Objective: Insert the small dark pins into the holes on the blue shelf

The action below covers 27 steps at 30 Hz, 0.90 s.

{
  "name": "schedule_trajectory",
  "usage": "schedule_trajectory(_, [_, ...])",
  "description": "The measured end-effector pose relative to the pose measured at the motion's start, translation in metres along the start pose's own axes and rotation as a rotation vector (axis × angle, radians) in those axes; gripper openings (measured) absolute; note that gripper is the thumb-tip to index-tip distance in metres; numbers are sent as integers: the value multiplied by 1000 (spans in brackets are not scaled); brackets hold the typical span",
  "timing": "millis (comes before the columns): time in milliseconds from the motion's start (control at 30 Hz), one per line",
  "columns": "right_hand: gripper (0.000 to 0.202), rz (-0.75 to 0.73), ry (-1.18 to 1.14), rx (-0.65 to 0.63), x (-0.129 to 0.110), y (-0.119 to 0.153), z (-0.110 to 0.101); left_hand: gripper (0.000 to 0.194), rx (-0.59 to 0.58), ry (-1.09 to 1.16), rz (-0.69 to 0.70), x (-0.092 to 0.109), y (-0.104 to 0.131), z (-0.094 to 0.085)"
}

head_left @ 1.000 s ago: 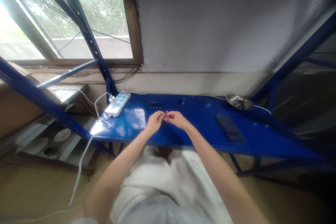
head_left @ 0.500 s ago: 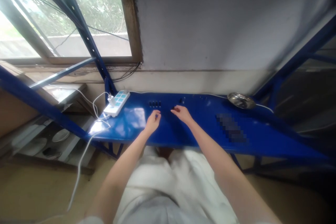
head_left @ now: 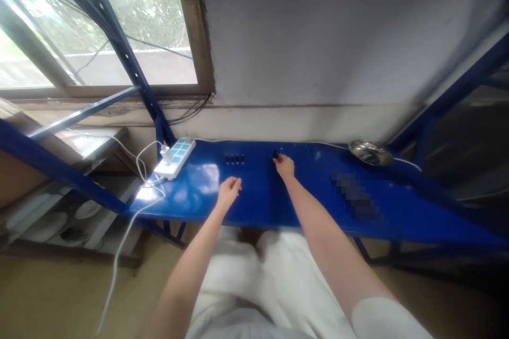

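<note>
Head view: right hand (head_left: 283, 166) seemingly positions a black piece (head_left: 275, 153) near the tabletop's (head_left: 254, 196) far edge; precision needed next. Left hand (head_left: 229, 190) curls; grips unclear.

No lettering, number or sign can be read, though the blur may hide small print.

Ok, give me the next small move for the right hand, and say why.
Probably settle the fingers of the right hand on the small dark piece and make sure of the grip before shifting it: they are right at it, but blur hides whether they hold it. The left hand is well apart, so it gives no support.
</note>
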State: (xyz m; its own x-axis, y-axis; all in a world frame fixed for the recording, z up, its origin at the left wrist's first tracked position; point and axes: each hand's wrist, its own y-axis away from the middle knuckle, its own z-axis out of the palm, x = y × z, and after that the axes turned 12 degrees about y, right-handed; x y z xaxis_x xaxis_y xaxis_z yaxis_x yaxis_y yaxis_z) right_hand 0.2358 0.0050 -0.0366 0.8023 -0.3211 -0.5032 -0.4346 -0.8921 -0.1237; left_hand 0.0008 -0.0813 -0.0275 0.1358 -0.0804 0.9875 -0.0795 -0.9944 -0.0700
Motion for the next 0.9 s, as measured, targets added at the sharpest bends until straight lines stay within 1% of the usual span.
schedule_trajectory(133, [20,15,65,-23,-1,-7,2,34,-4,4,2,-3,0,1])
schedule_trajectory(400, [20,-38,106,-51,1,-12,2,33,-3,-12,10,-8,-1,1])
schedule_trajectory(567, [20,-37,141,-107,2,-15,0,30,-3,-8,6,-9,-2,2])
schedule_trajectory(700, [24,-15,175,-123,2,-17,-4,29,-10,-13,3,-7,0,1])
schedule_trajectory(900, [21,70,169,-135,6,-15,-15,28,-7,-19,-6,-6,0,0])
